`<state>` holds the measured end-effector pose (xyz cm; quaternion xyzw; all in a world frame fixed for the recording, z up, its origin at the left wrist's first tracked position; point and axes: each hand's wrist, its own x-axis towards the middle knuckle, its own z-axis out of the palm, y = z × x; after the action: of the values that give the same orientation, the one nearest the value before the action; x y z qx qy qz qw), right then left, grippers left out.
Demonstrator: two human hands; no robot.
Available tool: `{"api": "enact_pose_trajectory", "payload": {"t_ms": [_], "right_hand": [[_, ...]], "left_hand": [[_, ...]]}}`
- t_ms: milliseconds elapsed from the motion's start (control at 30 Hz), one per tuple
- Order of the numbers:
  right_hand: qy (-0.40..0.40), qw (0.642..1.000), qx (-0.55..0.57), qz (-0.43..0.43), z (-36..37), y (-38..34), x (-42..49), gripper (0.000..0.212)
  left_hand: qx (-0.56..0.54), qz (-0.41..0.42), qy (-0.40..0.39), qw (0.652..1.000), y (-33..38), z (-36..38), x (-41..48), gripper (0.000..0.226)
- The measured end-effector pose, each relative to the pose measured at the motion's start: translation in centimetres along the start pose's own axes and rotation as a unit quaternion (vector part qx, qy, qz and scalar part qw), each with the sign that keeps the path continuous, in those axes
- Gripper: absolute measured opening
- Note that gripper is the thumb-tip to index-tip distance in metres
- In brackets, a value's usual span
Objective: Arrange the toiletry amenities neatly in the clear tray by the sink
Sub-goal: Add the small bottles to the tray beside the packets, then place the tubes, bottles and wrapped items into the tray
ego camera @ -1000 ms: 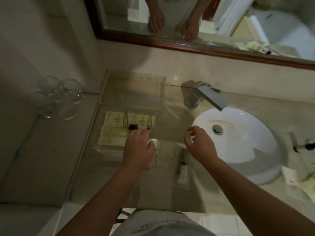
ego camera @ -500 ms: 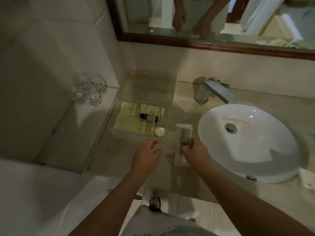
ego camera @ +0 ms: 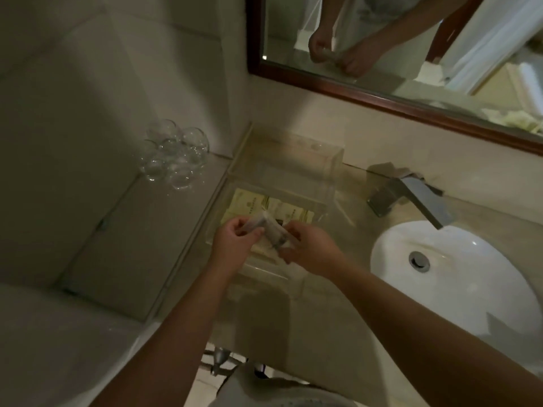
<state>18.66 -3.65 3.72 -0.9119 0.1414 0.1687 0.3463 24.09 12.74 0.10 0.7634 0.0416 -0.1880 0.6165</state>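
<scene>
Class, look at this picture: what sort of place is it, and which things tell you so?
Most likely a hotel bathroom: a white sink with a tap, a framed mirror above, and packaged toiletries in a clear tray.

A beige stone vanity counter (ego camera: pixel 338 312) runs from the centre to the right of the frame. On it, at centre, sits the clear tray (ego camera: pixel 311 183); a white basin (ego camera: pixel 470 277) is set into it at right, with a metal faucet (ego camera: pixel 408 198) behind. Clear glasses (ego camera: pixel 174 155) stand on the lower tiled ledge (ego camera: pixel 132 230) at left
</scene>
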Motion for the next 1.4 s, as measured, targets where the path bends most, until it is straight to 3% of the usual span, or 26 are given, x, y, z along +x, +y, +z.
{"api": "enact_pose_trajectory", "payload": {"t_ms": [100,167,200,267,367,600,733,833,933,1233,1400], "right_hand": [[0.002,0.998,0.049,0.027,0.4,-0.8,2.2,0.024],[-0.004,0.999,0.018,0.026,1.0,-1.1,3.4,0.027],[-0.004,1.000,-0.009,0.022,1.4,-1.2,3.9,0.029],[-0.012,0.999,-0.051,0.015,2.0,-1.2,4.7,0.032],[-0.023,0.996,-0.087,0.005,2.5,-1.2,5.1,0.030],[0.025,0.972,-0.231,-0.046,2.4,-1.2,4.4,0.033],[0.067,0.959,-0.264,-0.075,2.8,-0.4,3.9,0.042],[0.079,0.962,-0.254,-0.066,3.2,0.1,3.7,0.043],[0.073,0.971,-0.221,-0.050,3.5,0.4,3.4,0.038],[0.142,0.982,-0.123,-0.017,2.1,4.6,-2.4,0.026],[0.220,0.971,-0.074,0.049,-0.1,10.3,-9.3,0.033]], "left_hand": [[0.067,-0.033,0.036,0.997,-0.6,-1.9,1.7,0.018],[0.172,-0.020,0.047,0.984,-1.1,-3.0,2.3,0.013],[0.240,-0.003,0.058,0.969,-1.2,-3.3,2.6,0.008],[0.353,0.033,0.084,0.931,-1.7,-3.9,3.0,0.022],[0.419,0.047,0.094,0.902,-2.3,-4.3,3.6,0.031],[0.455,0.097,0.109,0.878,-2.5,-3.7,4.0,0.025],[0.495,0.200,0.048,0.844,-2.6,-2.4,2.8,0.024],[0.494,0.265,-0.044,0.827,-3.0,-1.5,1.5,0.038],[0.499,0.244,-0.102,0.825,-3.4,-1.1,0.7,0.043],[0.493,0.269,-0.058,0.825,-2.1,1.1,-1.9,0.040],[0.466,0.341,-0.113,0.809,-0.3,8.1,-6.9,0.035]]}}
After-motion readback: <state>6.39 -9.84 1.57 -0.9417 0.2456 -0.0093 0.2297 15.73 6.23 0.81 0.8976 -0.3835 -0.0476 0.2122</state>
